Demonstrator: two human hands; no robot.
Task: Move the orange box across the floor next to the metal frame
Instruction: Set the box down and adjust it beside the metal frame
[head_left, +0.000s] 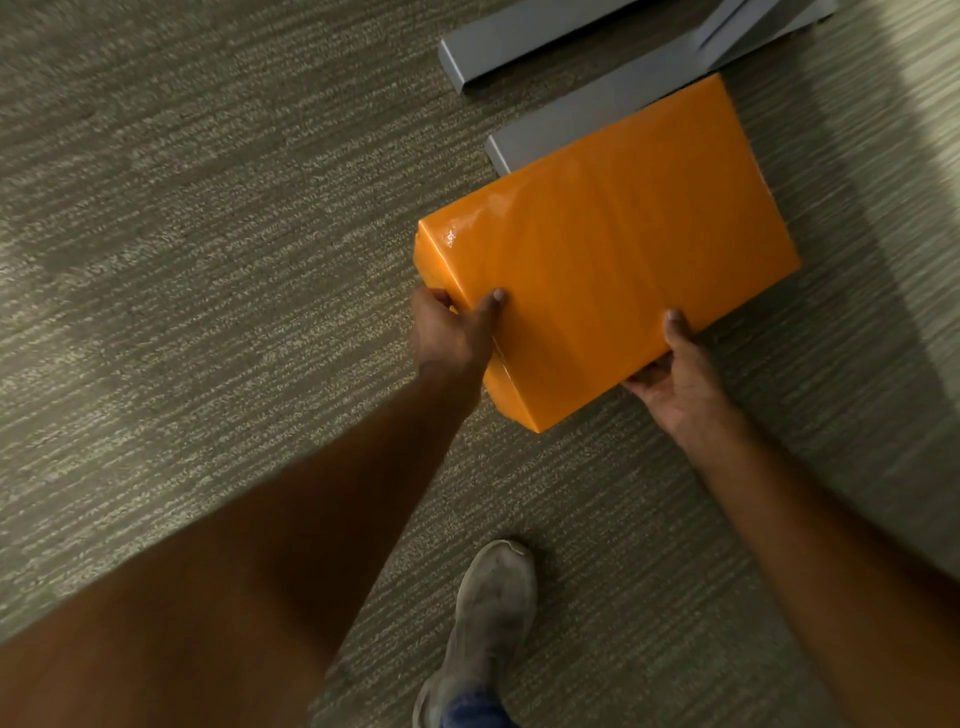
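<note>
Much of what your hands are doing sits out of sight: the fingers of your left hand (454, 332) wrap down the near short side of the orange box (608, 249), so you see only the thumb lying on the glossy top, and the fingers of your right hand (680, 379) disappear beneath the box's lower long edge, with just that thumb showing on top. Both hands are clamped on the box. You cannot tell whether its underside touches the carpet (208, 234) or hangs just above it. The box stretches away from your hands, and its far corner covers part of the nearer grey bar of the metal frame (587, 111); the frame's second bar lies beyond, cut off at the top edge. Below your hands, a pale shoe (491, 613) is planted on the carpet, its heel cropped.
</note>
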